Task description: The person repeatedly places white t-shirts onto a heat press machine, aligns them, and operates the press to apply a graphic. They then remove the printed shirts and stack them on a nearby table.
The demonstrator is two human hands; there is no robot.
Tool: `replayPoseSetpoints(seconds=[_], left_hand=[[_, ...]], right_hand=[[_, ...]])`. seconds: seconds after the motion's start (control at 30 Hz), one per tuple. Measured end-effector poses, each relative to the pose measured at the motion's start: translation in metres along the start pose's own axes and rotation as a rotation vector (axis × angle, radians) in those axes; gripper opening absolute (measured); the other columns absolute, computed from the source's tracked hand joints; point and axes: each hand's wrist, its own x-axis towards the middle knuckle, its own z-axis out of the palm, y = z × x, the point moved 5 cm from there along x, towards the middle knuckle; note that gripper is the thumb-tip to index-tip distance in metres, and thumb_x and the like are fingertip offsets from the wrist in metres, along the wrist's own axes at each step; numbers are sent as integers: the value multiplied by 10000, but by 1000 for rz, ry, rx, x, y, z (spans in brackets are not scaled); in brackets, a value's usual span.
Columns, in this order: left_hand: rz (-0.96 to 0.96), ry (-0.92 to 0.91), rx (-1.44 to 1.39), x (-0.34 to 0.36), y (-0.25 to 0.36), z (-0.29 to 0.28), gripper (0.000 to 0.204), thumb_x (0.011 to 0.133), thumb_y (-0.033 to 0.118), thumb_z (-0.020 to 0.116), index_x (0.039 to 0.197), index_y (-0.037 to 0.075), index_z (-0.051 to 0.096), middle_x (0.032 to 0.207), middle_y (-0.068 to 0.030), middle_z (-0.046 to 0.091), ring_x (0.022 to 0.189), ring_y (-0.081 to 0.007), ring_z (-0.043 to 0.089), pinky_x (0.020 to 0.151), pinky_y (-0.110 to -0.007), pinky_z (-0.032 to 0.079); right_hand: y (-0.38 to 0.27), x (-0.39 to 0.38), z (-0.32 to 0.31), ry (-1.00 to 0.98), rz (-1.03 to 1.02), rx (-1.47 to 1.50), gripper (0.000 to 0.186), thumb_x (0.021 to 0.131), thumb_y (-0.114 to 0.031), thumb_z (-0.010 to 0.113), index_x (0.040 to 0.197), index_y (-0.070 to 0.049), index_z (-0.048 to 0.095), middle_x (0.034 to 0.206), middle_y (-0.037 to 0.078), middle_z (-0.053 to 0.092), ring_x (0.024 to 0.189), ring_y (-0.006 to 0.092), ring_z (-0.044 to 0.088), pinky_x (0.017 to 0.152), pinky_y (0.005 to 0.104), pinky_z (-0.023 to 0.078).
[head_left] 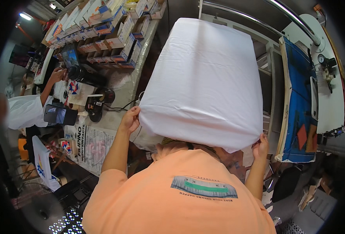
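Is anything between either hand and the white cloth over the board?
Nothing visible. The left hand grips the white cloth at its near left corner and the right hand at its near right corner; both touch it directly.

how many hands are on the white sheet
2: the left hand grips the white sheet at its near left corner, the right hand at its near right corner. None else seen.

Bright, even indoor light; a ceiling tube lamp (24, 16) glares upper left; fisheye edges bend and darken.
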Motion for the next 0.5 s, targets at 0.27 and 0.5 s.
replayPoseSetpoints(seconds=[0.27,0.5], left_hand=[[39,23,96,15,-31,6,180,967,127,541,1094,16,603,1049,-68,665,976,-179,632,858,-306,513],[-267,-74,412,89,-72,44,643,958,484,526,1412,35,454,1370,-128,532,1217,-255,531,981,-398,468]], right_hand=[[55,39,-35,372,-154,-724,272,1003,-243,488,1118,-33,619,1076,99,668,977,256,629,883,364,488],[54,49,95,-256,503,-530,658,965,-513,499,1390,-10,478,1314,179,577,1202,292,545,1037,405,414]])
